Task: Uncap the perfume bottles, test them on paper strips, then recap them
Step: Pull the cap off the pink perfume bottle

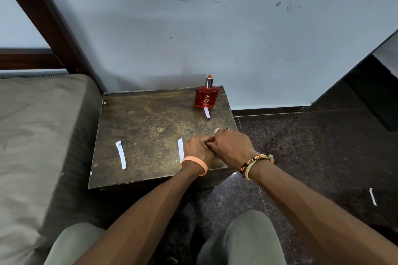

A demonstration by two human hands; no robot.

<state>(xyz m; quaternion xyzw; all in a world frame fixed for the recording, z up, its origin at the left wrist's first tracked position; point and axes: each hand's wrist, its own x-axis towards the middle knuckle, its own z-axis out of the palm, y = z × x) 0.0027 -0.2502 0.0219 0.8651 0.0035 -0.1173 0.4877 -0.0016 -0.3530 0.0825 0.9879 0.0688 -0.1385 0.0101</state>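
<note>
Left hand (197,149) and right hand (233,148) pressed together at the table's (150,122) five o'clock, fingers curled; anything held hidden. Red bottle (206,97) upright, capped, at one o'clock, a strip (207,112) touching its base. Two more strips (121,155) at seven and six o'clock.

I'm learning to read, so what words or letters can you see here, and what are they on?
"RED" on the red perfume bottle.
"ZX" under it, on the same bottle.
A small logo above those words and the tiny lines below them: too small to read.
Script on the woven wristband of the right hand: too blurred to read.
Paper strips: a dark smudge on one, no words.
</note>
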